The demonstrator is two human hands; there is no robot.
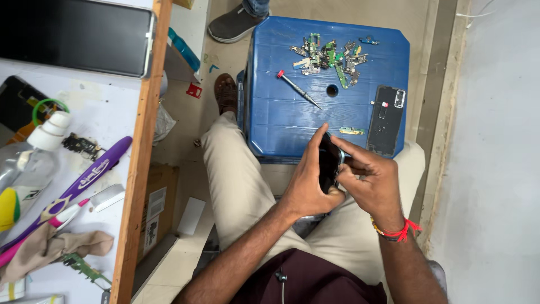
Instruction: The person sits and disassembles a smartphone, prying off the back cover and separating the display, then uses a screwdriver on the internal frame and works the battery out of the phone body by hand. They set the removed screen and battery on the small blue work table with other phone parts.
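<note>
**Two hands grip a dark phone over a blue plastic stool**

Seen from above, a seated person in beige trousers holds a dark phone (329, 163) edge-on above their lap, just in front of a blue plastic stool (281, 121); the left hand (306, 183) wraps the phone from the left, fingers curled round its far edge; the right hand (368, 177), a red thread at its wrist, closes on the phone's right side, thumb and fingertips pressed to its upper edge

The stool top serves as a tray; at its far side lies a heap of small green and metal circuit boards (331, 56); nearer, a screwdriver with a red cap (298, 89) lies slanted beside a round hole; a single small board (351, 130) rests near the front edge; a black phone back panel (386, 120) lies flat at the right, just beyond the right hand

To the left, a wood-edged workbench (140, 169) carries a dark tablet (76, 34), a clear bottle with a white cap (34, 155), a purple tool (84, 180) and a crumpled tan cloth (56, 247); a grey shoe (233, 23) of another person stands on the floor beyond the stool
</note>
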